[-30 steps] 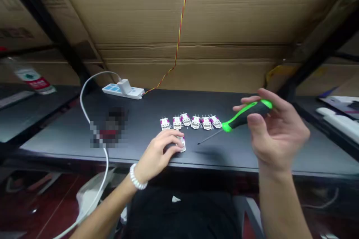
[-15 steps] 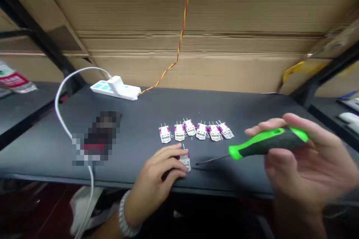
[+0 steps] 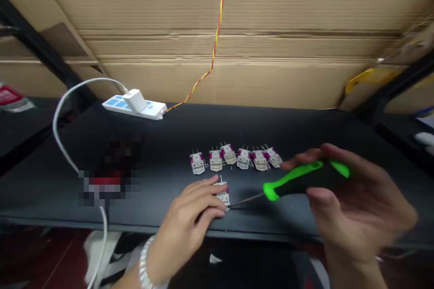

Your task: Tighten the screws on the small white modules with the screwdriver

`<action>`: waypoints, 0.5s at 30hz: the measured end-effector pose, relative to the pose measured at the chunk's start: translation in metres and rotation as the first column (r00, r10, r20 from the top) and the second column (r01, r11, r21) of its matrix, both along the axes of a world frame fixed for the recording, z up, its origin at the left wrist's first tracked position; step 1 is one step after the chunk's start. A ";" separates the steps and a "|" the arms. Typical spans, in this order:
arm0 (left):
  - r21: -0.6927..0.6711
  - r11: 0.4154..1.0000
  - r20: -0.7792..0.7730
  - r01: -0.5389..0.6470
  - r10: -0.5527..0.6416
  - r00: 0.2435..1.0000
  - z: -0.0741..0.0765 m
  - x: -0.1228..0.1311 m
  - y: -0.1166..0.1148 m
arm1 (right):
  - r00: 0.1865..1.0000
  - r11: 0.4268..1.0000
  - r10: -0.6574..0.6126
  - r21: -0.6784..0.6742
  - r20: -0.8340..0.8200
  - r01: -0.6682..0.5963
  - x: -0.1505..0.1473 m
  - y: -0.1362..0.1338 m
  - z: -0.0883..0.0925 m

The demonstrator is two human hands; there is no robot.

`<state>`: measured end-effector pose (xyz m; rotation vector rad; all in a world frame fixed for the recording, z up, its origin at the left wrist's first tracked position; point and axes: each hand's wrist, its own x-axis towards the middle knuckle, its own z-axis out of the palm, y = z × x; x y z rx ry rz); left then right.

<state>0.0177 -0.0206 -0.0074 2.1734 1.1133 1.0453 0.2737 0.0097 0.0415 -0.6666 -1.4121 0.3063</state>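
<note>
Under the fingers of my left hand lies a small white and purple part with metal pins, pinned to the dark tabletop near its front edge. My right hand grips a green and black screwdriver by the handle, its shaft slanting down to the left. The screwdriver's tip meets or nearly meets the lower right corner of the held part; contact is hard to make out. Behind it, several like white and purple parts lie in a row, pins pointing away from me.
A white power strip with a plugged-in adapter lies at the back left. Its white cable runs forward past a blurred-out dark object. A twisted red and yellow wire hangs before the cardboard wall.
My right hand has moved left with the screwdriver, bringing its tip to the held part's lower corner. My left hand stays on the part. The view has shifted slightly.
</note>
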 end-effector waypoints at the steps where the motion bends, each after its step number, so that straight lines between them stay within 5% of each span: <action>1: 0.004 1.000 0.000 0.002 -0.002 1.000 0.000 0.000 0.000 | 1.000 1.000 0.008 0.015 0.018 -0.008 0.000 0.001 0.000; 15: -0.031 0.999 -0.045 0.029 -0.031 0.999 -0.001 -0.002 0.002 | 0.992 0.997 0.008 0.074 0.123 -0.018 0.002 -0.005 -0.003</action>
